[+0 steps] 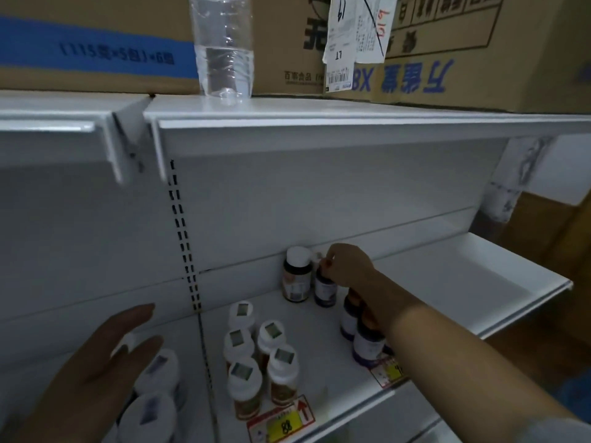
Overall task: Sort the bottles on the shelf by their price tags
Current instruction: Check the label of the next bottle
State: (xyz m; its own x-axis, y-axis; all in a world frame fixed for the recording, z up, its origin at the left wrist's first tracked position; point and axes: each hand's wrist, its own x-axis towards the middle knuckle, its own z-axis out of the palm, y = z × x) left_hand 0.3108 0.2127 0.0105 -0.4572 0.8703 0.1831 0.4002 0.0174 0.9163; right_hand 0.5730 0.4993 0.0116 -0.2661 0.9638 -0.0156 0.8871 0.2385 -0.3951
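White metal shelf (447,282), lower board, seen from above. Near the back panel, a brown white-capped bottle (295,274) standing upright; just right of it, a dark blue bottle (324,289). Nearer the front edge from that blue bottle, a row of blue-labelled bottles (367,343), upright, partly hidden. Left of that row, a cluster of white-capped bottles (256,356), each cap bearing a small sticker. On the front lip below the cluster, a red and yellow price tag (281,423); below the blue row, a second price tag (388,372). On the top board (319,107), a clear water bottle (224,49) and cardboard boxes (463,49).
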